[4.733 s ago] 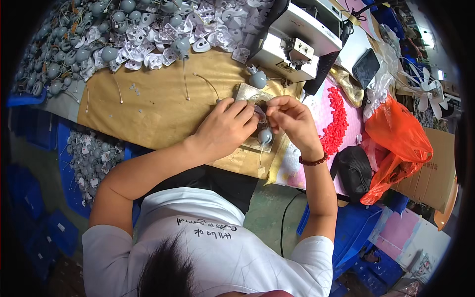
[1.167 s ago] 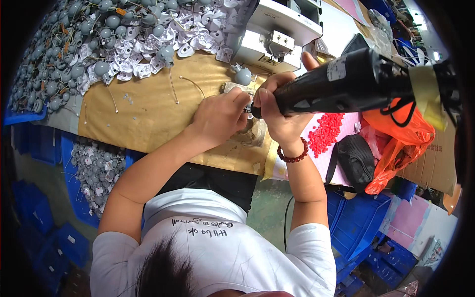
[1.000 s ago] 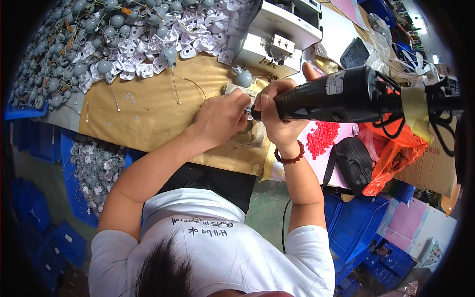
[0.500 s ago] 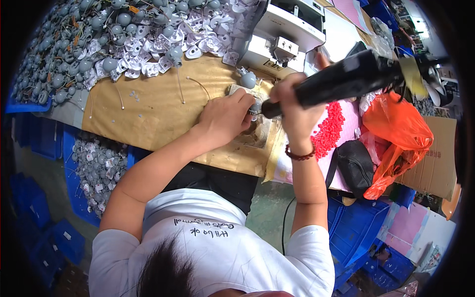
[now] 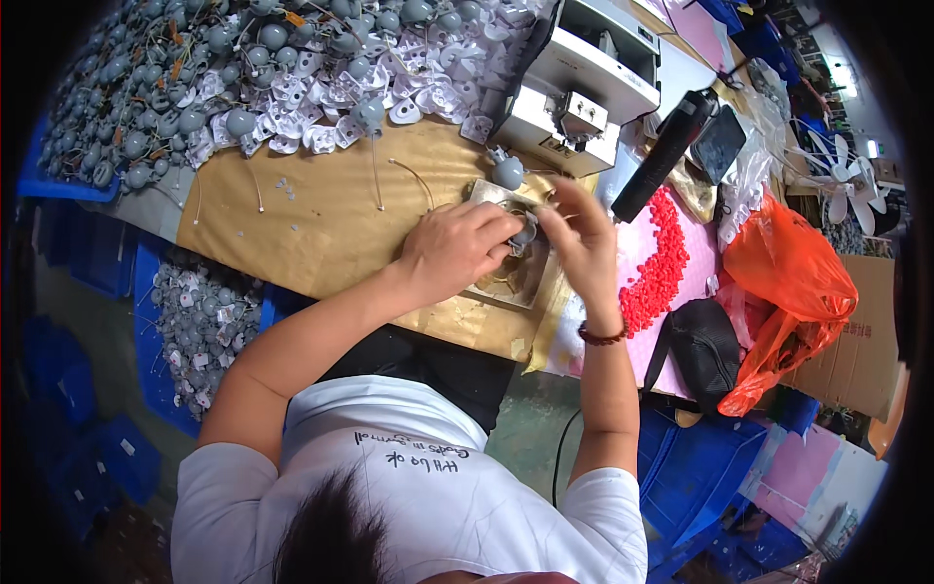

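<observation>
Cluttered workbench (image 5: 292, 224), blue crates (image 5: 97, 457) below
</observation>
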`<action>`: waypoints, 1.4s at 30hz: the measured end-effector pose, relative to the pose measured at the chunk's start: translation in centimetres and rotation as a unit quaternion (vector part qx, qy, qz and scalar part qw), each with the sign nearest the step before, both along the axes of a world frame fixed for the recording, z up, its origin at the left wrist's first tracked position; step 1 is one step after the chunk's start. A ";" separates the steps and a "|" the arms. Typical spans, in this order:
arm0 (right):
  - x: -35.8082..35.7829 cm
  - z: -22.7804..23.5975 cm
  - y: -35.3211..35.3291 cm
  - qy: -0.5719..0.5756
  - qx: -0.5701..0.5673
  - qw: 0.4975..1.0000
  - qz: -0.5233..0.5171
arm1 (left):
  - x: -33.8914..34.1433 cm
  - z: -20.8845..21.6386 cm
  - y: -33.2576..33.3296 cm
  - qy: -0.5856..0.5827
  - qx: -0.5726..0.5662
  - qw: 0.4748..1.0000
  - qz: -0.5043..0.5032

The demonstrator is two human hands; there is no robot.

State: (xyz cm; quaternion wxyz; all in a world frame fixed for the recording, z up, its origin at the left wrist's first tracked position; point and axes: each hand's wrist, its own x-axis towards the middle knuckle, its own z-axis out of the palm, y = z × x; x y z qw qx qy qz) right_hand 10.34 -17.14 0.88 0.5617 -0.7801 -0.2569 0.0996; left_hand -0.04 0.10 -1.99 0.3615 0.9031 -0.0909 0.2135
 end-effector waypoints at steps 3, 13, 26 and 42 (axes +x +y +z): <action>-0.3 1.0 1.8 0.082 0.103 0.990 -0.054 | -0.2 0.6 0.0 -0.024 -0.006 1.000 0.009; -0.8 3.3 2.7 0.212 0.018 0.960 0.181 | -12.0 9.5 11.7 0.291 -0.019 0.956 -0.041; 0.2 -0.6 -4.2 0.245 -0.018 0.965 0.095 | -7.4 5.8 17.5 0.138 0.193 0.948 0.210; 4.3 1.4 -16.4 -0.258 -0.392 0.882 -0.042 | -9.6 2.9 12.7 0.199 0.096 0.973 -0.069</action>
